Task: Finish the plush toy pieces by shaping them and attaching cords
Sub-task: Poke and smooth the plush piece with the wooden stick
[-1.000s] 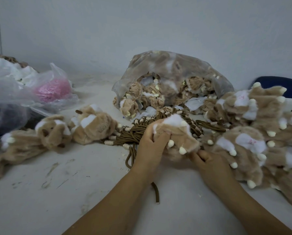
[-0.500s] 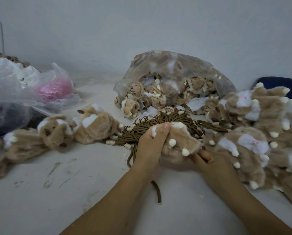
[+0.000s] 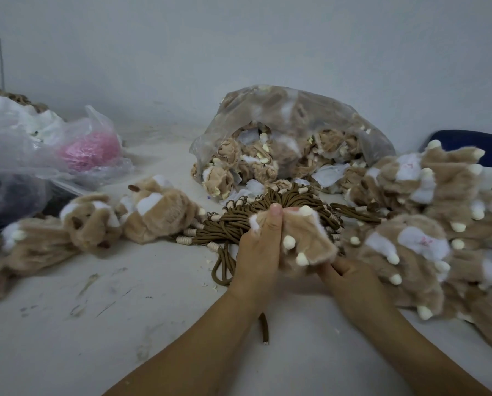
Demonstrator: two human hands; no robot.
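Note:
Both hands hold one tan plush paw piece with white patches and cream claw tips, just above the white table. My left hand grips its left side, thumb pressed on top. My right hand holds it from underneath, fingers partly hidden by the fur. Behind the piece lies a bundle of brown cords with beige wrapped ends. One brown cord end pokes out below my left wrist.
A clear plastic bag of unturned plush pieces sits behind the cords. A heap of plush paws fills the right side. More plush pieces lie at left. Plastic bags, one with something pink, stand far left. A blue object is at back right.
The plush piece has sunk lower and been squeezed flatter between my hands. My left thumb has slid up over its top edge. My right hand stayed beneath it.

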